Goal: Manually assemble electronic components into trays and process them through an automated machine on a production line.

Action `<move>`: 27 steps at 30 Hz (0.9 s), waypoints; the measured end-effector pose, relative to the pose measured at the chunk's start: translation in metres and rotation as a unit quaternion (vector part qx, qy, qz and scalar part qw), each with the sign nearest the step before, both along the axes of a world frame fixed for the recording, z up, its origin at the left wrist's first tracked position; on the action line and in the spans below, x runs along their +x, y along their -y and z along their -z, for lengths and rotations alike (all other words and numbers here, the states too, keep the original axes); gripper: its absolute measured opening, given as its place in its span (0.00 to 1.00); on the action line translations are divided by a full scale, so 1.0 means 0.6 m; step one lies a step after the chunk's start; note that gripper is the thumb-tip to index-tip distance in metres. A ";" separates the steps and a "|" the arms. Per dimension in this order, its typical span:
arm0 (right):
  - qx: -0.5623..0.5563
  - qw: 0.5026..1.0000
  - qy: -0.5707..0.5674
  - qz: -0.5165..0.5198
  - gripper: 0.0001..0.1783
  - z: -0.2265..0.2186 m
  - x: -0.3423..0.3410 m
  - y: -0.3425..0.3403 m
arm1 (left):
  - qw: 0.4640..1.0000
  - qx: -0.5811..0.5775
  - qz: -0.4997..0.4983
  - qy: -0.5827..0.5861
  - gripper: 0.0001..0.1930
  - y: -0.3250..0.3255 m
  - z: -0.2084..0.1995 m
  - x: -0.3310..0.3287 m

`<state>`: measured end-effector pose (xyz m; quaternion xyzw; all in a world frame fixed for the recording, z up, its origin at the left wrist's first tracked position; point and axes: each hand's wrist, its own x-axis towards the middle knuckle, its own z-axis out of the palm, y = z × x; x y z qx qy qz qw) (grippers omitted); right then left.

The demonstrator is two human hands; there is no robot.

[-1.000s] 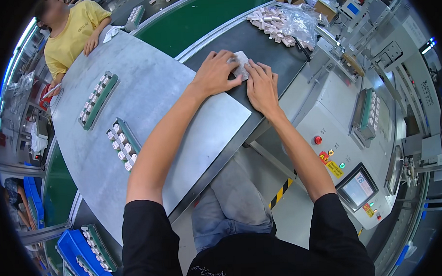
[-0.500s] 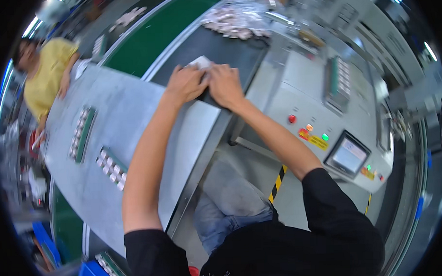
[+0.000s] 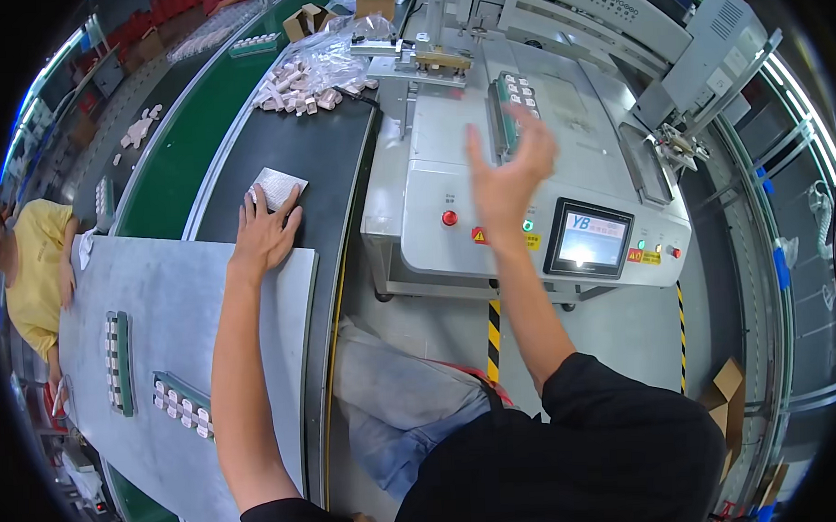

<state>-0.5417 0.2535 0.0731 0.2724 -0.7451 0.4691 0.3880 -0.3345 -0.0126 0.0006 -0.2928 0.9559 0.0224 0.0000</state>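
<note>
My left hand [image 3: 266, 231] lies with fingers spread at the near edge of a silvery white square pad [image 3: 282, 187] on the dark belt surface. Its fingertips touch the pad. Raised over the front of a machine, my right hand [image 3: 518, 170] is slightly blurred, thumb and fingers apart, with nothing visible in it. Just beyond it, a green holder [image 3: 499, 120] with rows of small pale blocks sits on the machine's bed, partly covered by the fingers. A touch screen [image 3: 588, 239] and a red button [image 3: 450, 218] are on the panel below.
Two more green holders, one upright [image 3: 119, 363] and one slanted [image 3: 183, 406], stand on the metal table [image 3: 246, 359]. Loose pinkish blocks [image 3: 292, 89] lie beside clear plastic bags at the belt's far end. A person in yellow [image 3: 41, 270] is at the far left.
My hands were together at the white pad; now my right hand has come off it and moved right over the machine. My left hand stays at the pad. The view has turned right.
</note>
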 end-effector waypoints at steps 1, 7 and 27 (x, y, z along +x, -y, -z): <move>0.011 0.994 0.009 0.107 0.34 0.002 -0.024 -0.017 | 1.000 0.005 -0.003 0.006 0.28 -0.003 0.002 0.002; 0.150 0.964 0.124 0.182 0.47 0.050 -0.129 -0.070 | 0.998 0.017 -0.028 0.051 0.30 -0.021 -0.015 -0.013; 0.141 0.969 0.202 0.017 0.34 0.083 0.014 -0.284 | 0.300 0.887 -0.079 -0.343 0.30 -0.494 -0.048 -0.316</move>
